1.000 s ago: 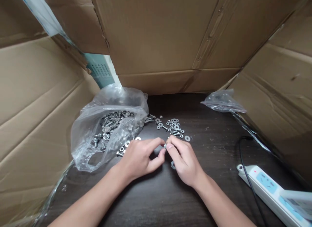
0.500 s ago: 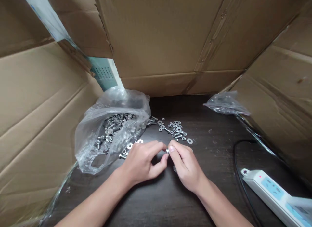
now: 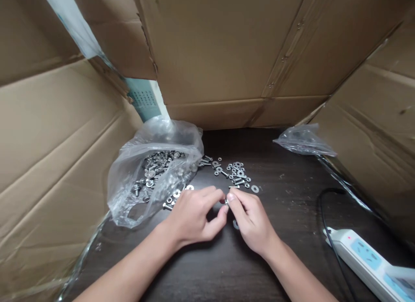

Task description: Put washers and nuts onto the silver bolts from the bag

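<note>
My left hand [image 3: 197,215] and my right hand [image 3: 253,222] meet above the dark table. Between their fingertips sits a small shiny metal fastener [image 3: 226,202], mostly covered, so I cannot tell whether it is a nut or a bolt end. The right thumb and forefinger pinch it. From the left, a curled thumb and forefinger close in on it. Beyond the hands lies a loose group of nuts, bolts and washers [image 3: 240,174]. A washer [image 3: 236,224] shows partly beneath my right hand, and more bolts and washers [image 3: 167,206] lie by the left knuckles.
At the left, a clear plastic bag [image 3: 121,202] lies open with many bolts inside. A flat plastic bag [image 3: 303,139] rests at the back right. A white power strip [image 3: 363,254] and black cable [image 3: 324,220] are at the right. Cardboard walls [image 3: 220,46] surround the table.
The whole view has shifted slightly, so things appear a little further right. Both hands stay together at the fastener, with only slight finger movement.
</note>
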Tool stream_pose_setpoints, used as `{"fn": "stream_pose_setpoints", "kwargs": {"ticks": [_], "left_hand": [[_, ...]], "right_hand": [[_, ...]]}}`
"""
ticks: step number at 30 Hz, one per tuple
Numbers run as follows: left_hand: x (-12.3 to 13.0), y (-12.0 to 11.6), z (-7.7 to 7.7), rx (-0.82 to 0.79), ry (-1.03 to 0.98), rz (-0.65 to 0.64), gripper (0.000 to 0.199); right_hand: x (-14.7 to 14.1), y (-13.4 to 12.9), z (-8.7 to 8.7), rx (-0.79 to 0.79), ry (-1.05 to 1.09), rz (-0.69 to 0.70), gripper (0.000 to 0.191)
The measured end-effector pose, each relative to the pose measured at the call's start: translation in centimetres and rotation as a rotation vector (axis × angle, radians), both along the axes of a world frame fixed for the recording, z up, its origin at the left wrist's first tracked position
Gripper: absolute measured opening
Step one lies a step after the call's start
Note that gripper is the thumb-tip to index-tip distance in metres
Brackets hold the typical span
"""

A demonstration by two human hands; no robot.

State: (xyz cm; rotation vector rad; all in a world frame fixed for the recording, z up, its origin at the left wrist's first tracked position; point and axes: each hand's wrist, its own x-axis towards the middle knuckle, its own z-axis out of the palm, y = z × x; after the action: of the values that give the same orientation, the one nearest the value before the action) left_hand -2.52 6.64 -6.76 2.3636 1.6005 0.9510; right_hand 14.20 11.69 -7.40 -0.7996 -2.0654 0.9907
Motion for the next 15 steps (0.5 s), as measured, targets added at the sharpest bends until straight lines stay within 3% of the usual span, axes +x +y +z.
{"fn": "stream_pose_setpoints", "kwargs": {"ticks": [6, 10, 13, 15], "left_hand": [[0.3, 0.1, 0.2, 0.029, -0.008, 0.001, 0.019], [-1.2, 0.1, 2.2, 0.211, 0.044, 0.066, 0.03], [-3.8, -0.3, 4.8, 0.262, 0.092, 0.406, 0.039], [-5.7, -0.5, 6.0, 0.204, 0.135, 0.669, 0.029]], "right_hand": [[0.1, -0.4, 0.5, 0.046, 0.04, 0.064, 0.042], [0.7, -0.3, 0.3, 0.069, 0.104, -0.008, 0.039], [1.1, -0.1, 0.0, 0.047, 0.165, -0.138, 0.036], [1.2, -0.1, -0.2, 0.039, 0.193, -0.186, 0.035]]}}
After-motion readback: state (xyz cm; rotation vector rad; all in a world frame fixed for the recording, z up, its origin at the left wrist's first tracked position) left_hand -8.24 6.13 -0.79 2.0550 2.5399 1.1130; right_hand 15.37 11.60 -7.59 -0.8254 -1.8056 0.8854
